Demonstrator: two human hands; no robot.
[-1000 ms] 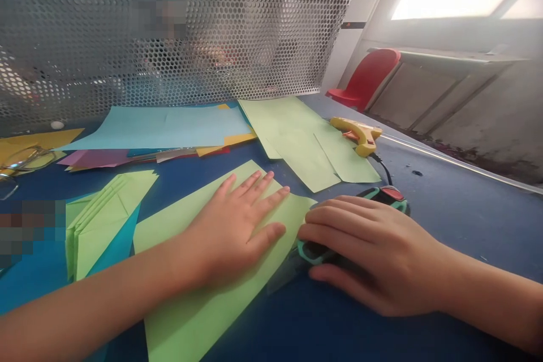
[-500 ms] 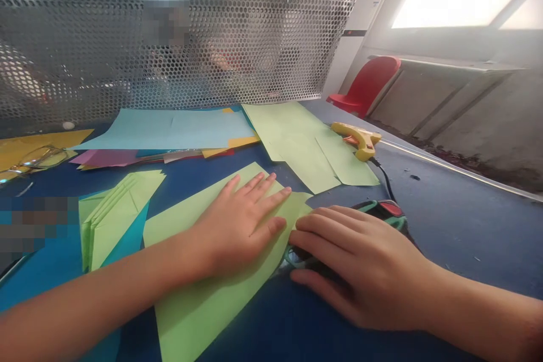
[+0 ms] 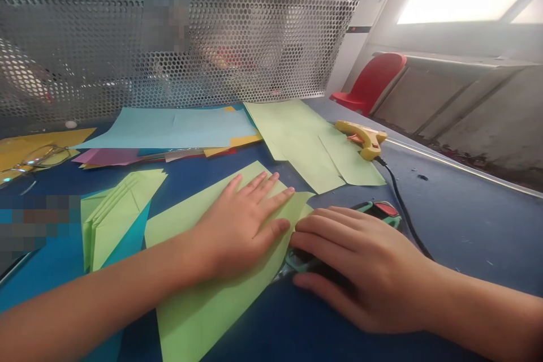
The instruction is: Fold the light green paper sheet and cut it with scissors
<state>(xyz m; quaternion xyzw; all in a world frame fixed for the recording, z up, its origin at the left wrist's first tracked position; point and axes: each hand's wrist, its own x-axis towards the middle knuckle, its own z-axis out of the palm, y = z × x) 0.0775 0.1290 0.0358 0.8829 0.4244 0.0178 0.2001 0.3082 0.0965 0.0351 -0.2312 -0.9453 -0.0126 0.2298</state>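
Observation:
A light green paper sheet lies at a slant on the blue table. My left hand rests flat on it, fingers spread. To its right, my right hand curls over a teal-and-black tool with a red part; the palm hides most of it, so its exact kind does not show. The sheet's right corner reaches the fingertips of this hand and the tool's near end. Left of the sheet, a folded stack of green paper lies on a blue sheet.
Behind are a light blue sheet over other coloured papers and more pale green sheets. A yellow glue gun with a black cord lies at right. Glasses lie at left. A perforated metal panel stands across the back.
Both hands keep almost the same place on the sheet and the tool. The view has shifted slightly, and more of the glue gun's cord shows.

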